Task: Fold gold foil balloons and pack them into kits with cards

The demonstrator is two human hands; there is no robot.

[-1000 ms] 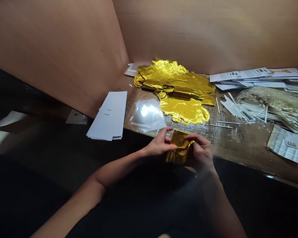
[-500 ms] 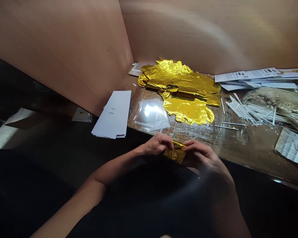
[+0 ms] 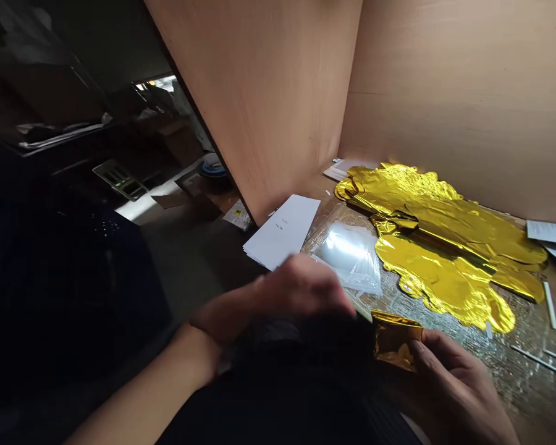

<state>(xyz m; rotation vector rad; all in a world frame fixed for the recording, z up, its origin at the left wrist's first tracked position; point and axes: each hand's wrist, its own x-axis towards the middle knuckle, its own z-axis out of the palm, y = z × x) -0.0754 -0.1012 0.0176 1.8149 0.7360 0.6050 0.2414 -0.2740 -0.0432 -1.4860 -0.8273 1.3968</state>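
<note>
My right hand pinches the right edge of a small folded gold foil balloon, thumb on the near face. The folded piece is held up over the front edge of the table. My left hand is off the foil and smeared by motion, so its fingers cannot be read. It passes in front of a stack of white printed cards and a pile of clear plastic sleeves. Beyond my hands, several flat gold foil balloons lie heaped on the table.
Wooden panels wall in the table's left and back sides. White sticks and paper sheets lie at the right. Past the left panel, a cardboard box and a small plastic packet show in the dimness.
The view has turned to the left. My left hand has let go of the folded foil balloon and moved left, toward the cards and sleeves. My right hand still holds the balloon.
</note>
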